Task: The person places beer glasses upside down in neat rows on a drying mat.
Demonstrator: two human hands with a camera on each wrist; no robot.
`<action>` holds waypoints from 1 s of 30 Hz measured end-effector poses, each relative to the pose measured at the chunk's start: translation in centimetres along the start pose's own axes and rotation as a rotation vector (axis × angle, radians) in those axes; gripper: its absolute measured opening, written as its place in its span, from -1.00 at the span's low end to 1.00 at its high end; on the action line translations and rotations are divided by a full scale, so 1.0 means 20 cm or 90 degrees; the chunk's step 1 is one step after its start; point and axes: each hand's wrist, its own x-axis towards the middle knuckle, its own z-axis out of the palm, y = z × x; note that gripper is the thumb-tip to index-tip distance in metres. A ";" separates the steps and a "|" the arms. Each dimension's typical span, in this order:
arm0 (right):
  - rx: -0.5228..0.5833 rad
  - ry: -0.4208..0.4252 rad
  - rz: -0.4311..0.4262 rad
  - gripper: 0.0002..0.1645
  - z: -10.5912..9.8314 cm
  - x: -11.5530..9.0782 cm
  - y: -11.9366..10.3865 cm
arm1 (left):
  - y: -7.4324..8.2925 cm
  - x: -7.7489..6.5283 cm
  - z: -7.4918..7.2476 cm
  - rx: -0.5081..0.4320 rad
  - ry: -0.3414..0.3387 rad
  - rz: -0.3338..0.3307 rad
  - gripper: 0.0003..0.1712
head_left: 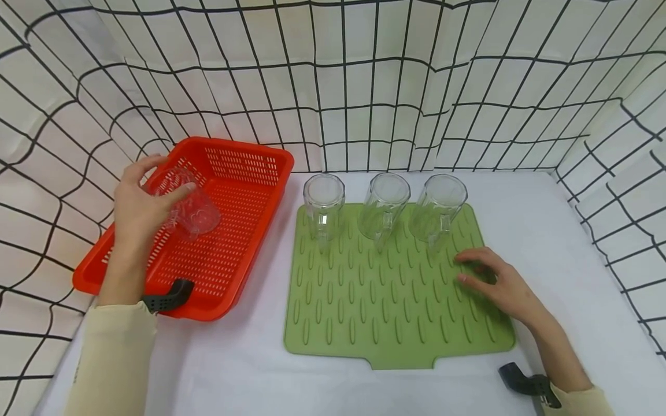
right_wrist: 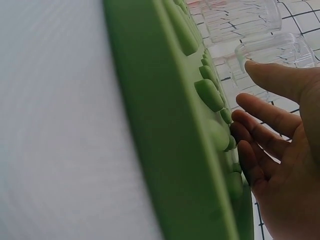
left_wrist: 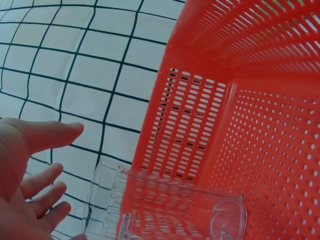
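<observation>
At the left, my left hand (head_left: 140,202) reaches over the rim of a red plastic basket (head_left: 250,254). Its thumb and fingers are spread apart around the near end of a clear glass mug (head_left: 200,214), which lies tilted inside against the basket's side. In the left wrist view a gap shows between the thumb (left_wrist: 55,137) and the mug (left_wrist: 185,205). My right hand (head_left: 502,286) is over the right edge of a green ridged drying mat (head_left: 364,323), fingers loosely bent, holding nothing. Beyond it, in the right wrist view, are glass mugs (right_wrist: 272,52).
Three clear mugs stand in a row along the mat's back edge: left mug (head_left: 324,202), middle mug (head_left: 385,205), right mug (head_left: 439,208). A white cloth (head_left: 239,370) covers the table. Black-lined white fabric (head_left: 364,86) rises at the back and sides.
</observation>
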 end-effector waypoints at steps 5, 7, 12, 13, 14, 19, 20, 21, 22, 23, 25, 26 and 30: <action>-0.008 0.001 0.006 -0.58 0.01 0.00 0.00 | -0.02 0.01 0.01 0.002 -0.002 -0.003 -0.16; -0.011 0.005 0.003 -0.58 0.01 0.00 0.00 | -0.02 0.01 0.00 0.002 -0.006 -0.002 -0.16; -0.012 0.012 0.002 -0.59 0.01 0.01 0.00 | -0.04 0.03 0.00 0.000 -0.023 -0.004 -0.13; -0.011 0.013 0.003 -0.59 0.01 0.01 0.00 | -0.04 0.04 -0.01 -0.001 -0.029 -0.006 -0.12; -0.010 0.014 0.004 -0.59 0.01 0.01 0.00 | -0.05 0.04 -0.01 0.001 -0.036 -0.009 -0.10; -0.006 0.017 0.004 -0.60 0.01 0.01 0.00 | -0.06 0.05 -0.01 0.007 -0.064 -0.008 -0.04; -0.006 0.018 0.004 -0.61 0.01 0.01 0.00 | -0.06 0.05 -0.01 0.007 -0.067 -0.005 -0.03; -0.005 0.017 0.005 -0.61 0.01 0.01 0.00 | -0.06 0.05 -0.01 0.007 -0.068 -0.002 -0.02; -0.005 0.017 0.006 -0.61 0.01 0.01 0.00 | -0.06 0.05 -0.01 0.007 -0.067 0.000 -0.02; -0.005 0.017 0.008 -0.61 0.01 0.01 0.00 | -0.06 0.05 -0.01 0.009 -0.066 0.001 -0.01; -0.007 0.018 0.010 -0.61 0.01 0.01 0.00 | -0.06 0.06 -0.01 0.010 -0.063 0.001 0.00; -0.008 0.018 0.011 -0.61 0.01 0.01 0.00 | -0.06 0.06 -0.01 0.012 -0.062 0.001 0.00; -0.007 0.016 0.016 -0.62 0.01 0.01 -0.01 | -0.07 0.06 -0.01 0.018 -0.063 0.003 0.03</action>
